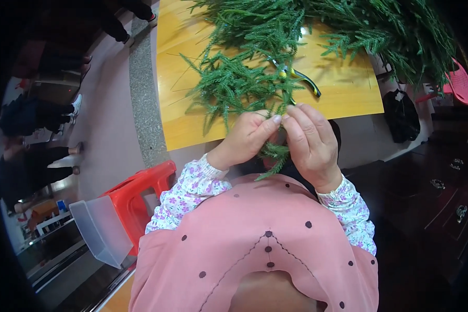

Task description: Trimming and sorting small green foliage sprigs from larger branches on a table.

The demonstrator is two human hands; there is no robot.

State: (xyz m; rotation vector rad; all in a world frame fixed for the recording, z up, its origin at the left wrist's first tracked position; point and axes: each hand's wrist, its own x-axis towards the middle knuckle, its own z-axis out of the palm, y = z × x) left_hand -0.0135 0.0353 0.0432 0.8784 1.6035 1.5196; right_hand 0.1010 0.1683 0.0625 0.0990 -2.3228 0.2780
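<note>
Both my hands meet at the near edge of the yellow wooden table (343, 99), pinching a green artificial fir sprig (274, 152) between thumbs and fingertips. My left hand (248, 136) is closed on its stem from the left. From the right, the fingers of my right hand (311, 140) close on the same stem, a little beside my left thumb. The sprig's tip hangs down between my palms, in front of my lap. Just beyond my hands lies a loose pile of fir sprigs (229, 83). Pliers with black and yellow handles (309, 83) rest beside that pile.
A large heap of fir branches (400, 31) covers the table's far side. To the left stand a red plastic stool (151, 182) and a clear plastic bin (101, 229). A black bag (400, 115) and a pink racket-shaped object (459, 83) are at right. Other people's legs (49, 156) show at far left.
</note>
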